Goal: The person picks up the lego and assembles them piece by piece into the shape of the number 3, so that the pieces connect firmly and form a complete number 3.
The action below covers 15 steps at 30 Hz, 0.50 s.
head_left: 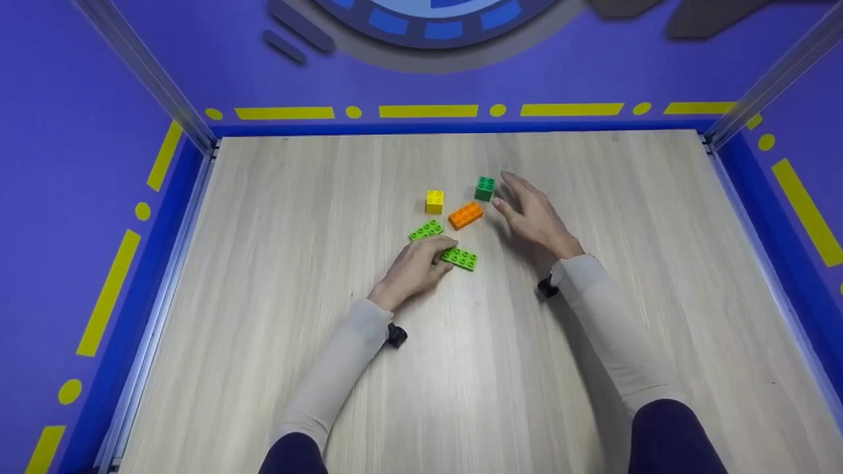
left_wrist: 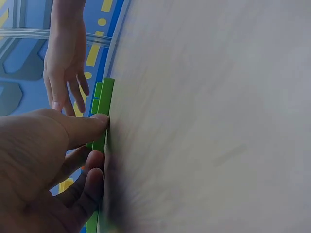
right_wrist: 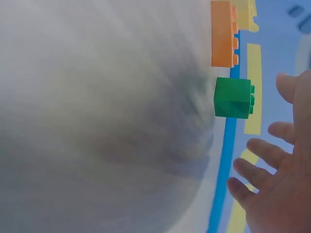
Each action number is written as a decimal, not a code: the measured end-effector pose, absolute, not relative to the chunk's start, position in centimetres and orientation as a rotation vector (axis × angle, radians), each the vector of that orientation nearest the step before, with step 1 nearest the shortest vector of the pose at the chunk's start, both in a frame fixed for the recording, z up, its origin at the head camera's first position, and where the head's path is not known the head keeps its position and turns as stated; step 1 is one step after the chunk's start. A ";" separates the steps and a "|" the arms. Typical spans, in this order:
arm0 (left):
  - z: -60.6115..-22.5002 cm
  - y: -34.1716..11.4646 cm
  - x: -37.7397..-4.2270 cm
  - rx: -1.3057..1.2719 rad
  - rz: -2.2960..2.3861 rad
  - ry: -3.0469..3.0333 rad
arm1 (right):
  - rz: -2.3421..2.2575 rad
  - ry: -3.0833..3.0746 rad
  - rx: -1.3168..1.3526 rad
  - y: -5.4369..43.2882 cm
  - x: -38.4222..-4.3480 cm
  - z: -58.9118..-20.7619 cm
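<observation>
My left hand (head_left: 413, 266) pinches one end of a flat light-green building brick (head_left: 463, 259) between thumb and fingers. In the left wrist view that brick (left_wrist: 108, 90) shows edge-on, low over the table. Just behind the hand lies a second flat light-green brick (head_left: 426, 230), partly covered by the fingers. My right hand (head_left: 537, 214) is open beside a dark green square brick (head_left: 485, 188), thumb and fingers spread and holding nothing. The right wrist view shows a gap between this hand (right_wrist: 272, 165) and the dark green brick (right_wrist: 233, 98).
An orange brick (head_left: 465, 216) lies between the dark green brick and the light-green ones, with a yellow square brick (head_left: 435, 202) to its left. The wooden table (head_left: 296, 217) is bounded by a blue back wall (head_left: 421, 85) and side walls.
</observation>
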<state>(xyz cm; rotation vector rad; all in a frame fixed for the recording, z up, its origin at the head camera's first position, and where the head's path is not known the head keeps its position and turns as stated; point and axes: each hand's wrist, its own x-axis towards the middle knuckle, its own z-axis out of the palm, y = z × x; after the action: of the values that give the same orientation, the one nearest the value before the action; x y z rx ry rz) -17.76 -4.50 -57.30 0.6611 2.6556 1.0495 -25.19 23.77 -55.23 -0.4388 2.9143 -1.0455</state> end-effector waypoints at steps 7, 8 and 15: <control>-57.2 -4.5 -17.5 0.699 1.018 2.651 | -1.255 2.776 -0.331 23.2 -26.0 -56.0; -57.2 -4.5 -17.5 0.707 1.009 2.650 | -1.271 2.762 -0.314 23.1 -26.1 -56.1; -57.3 -4.5 -17.4 0.738 1.021 2.651 | -1.332 2.730 -0.231 22.2 -27.0 -56.3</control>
<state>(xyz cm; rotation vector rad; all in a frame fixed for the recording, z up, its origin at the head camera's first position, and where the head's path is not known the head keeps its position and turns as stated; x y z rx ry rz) -17.41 -4.54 -57.29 0.7382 2.6505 1.0214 -26.99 22.19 -56.32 -0.2310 2.7299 -1.3321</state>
